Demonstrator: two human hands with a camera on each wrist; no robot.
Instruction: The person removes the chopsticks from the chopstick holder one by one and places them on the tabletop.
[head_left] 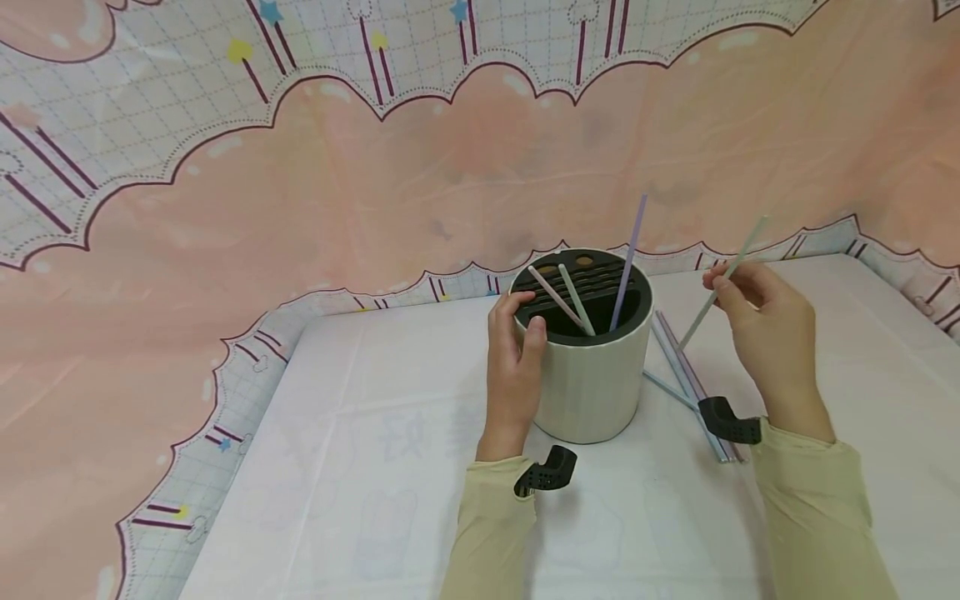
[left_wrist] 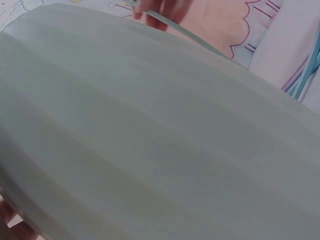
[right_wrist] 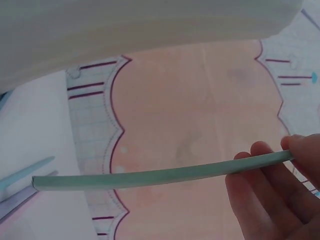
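Observation:
A pale cylindrical pen holder [head_left: 588, 392] with a black divided top stands upright on the table. My left hand [head_left: 512, 367] grips its left side, with fingertips and thumb at the rim. A pink straw [head_left: 553, 293], a light green straw [head_left: 574, 296] and a purple straw [head_left: 630, 254] lean in its open front compartment. To the right of the holder, my right hand [head_left: 776, 333] pinches another green straw [right_wrist: 135, 178], tilted in the air above the table. The holder's wall fills most of the left wrist view.
Several loose blue and purple straws [head_left: 686, 383] lie on the white tabletop [head_left: 375, 417], between the holder and my right wrist. Behind the table hangs a peach backdrop cloth [head_left: 465, 192] with a scalloped pattern. Black wrist cameras [head_left: 551, 471] are strapped over both sleeves.

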